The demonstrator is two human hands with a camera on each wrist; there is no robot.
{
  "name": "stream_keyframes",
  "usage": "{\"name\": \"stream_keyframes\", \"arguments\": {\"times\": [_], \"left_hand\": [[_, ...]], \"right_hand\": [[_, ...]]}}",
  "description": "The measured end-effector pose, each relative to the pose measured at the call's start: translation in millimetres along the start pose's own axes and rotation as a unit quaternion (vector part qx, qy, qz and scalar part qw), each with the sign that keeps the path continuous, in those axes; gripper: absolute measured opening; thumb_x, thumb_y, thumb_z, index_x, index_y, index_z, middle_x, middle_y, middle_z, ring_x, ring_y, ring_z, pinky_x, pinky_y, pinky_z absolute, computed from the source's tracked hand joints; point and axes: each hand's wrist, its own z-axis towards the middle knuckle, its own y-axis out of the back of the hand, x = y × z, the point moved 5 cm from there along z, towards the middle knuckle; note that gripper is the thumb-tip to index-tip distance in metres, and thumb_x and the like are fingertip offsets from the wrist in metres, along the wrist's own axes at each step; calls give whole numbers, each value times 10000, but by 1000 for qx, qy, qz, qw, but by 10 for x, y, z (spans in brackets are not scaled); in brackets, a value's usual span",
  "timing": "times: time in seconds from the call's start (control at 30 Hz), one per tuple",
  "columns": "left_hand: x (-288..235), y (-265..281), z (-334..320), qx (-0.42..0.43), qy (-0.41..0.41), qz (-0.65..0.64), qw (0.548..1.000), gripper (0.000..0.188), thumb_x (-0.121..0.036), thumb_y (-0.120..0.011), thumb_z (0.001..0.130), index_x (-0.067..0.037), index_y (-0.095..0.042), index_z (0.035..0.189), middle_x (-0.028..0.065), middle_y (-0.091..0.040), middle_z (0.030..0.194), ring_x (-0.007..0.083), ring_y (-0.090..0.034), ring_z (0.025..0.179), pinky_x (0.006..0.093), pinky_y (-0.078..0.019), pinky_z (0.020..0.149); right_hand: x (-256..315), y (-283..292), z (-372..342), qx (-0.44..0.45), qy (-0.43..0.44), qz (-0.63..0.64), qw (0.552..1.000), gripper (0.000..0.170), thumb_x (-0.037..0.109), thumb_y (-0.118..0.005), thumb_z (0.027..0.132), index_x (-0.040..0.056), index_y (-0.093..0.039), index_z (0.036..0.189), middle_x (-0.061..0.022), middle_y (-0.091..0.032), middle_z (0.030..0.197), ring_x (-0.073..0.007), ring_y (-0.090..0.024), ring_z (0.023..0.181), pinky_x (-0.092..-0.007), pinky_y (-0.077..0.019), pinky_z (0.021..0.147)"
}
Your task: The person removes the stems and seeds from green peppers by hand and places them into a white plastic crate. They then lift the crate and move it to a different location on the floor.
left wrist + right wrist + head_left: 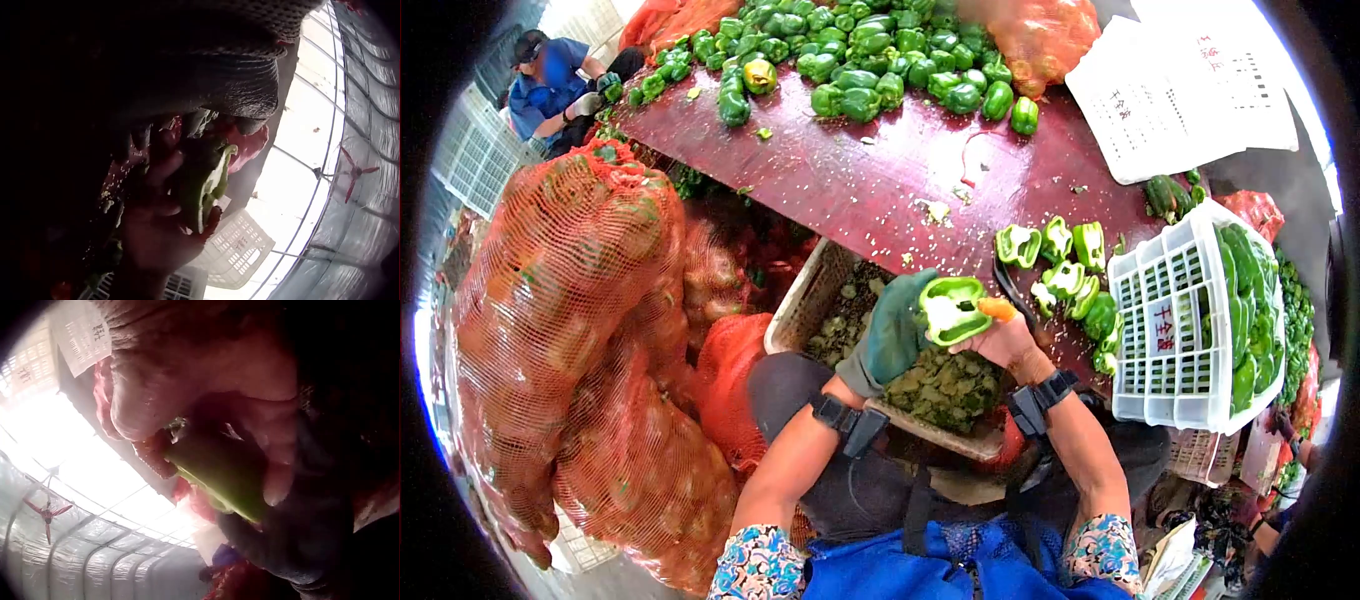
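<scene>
Green pepper half [950, 314], cut face up, lies directly between the gloved left grip [897, 328] and the orange-tipped right grip [1008, 344], each holding its own side.

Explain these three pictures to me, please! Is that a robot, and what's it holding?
No robot: these are a person's two hands. The left hand wears a green glove; the right hand has something orange at a fingertip. Together they hold a cut green pepper.

The bright, wide picture comes from a camera on the person's head, looking down. The two darker ones come from cameras on the wrists, seeing each hand up close.

On the red table lie many whole green peppers, with cut pieces nearer the right hand. Beside those is a white crate holding green peppers.
</scene>
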Motion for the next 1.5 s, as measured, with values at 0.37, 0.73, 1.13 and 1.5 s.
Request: {"name": "stream_keyframes", "arguments": {"times": [0.37, 0.73, 1.13, 1.5], "left_hand": [[-141, -228, -214, 47, 177, -106, 977, 589, -322, -553, 967, -57, -398, 1470, 82, -586, 1327, 191, -593, 1182, 341, -482, 1000], [-200, -233, -100, -95, -69, 234, 965, 493, -295, -518, 1020, -7, -436, 1412, 78, -579, 1238, 156, -542, 1133, 305, -431, 1000], [-190, -289, -231, -58, -255, 484, 835, 600, -256, -622, 929, -25, -399, 1436, 169, -472, 1274, 267, -498, 1157, 401, -425, 991], [18, -202, -213, -54, -130, 397, 907, 456, -202, -660, 937, -28, -469, 1313, 91, -502, 1326, 179, -504, 1180, 357, -437, 1013]], "right_hand": [[107, -144, 39, -83, 50, -580, 809, 311, 209, -641, 904, 66, -536, 1160, -87, -664, 814, -144, -587, 549, -318, -465, 488], [-72, -102, 20, -327, 135, -635, 687, 479, 415, -718, 862, 71, -485, 1101, -105, -642, 710, -265, -649, 620, -397, -492, 528], [-515, -153, 154, -256, -24, -92, 962, 260, 364, -405, 1037, 183, -463, 1214, -23, -637, 944, -162, -612, 603, -267, -477, 430], [-664, -41, 239, -266, 103, -179, 942, 226, 301, -509, 993, 102, -600, 1048, -9, -638, 846, -130, -580, 604, -290, -449, 444]]}}
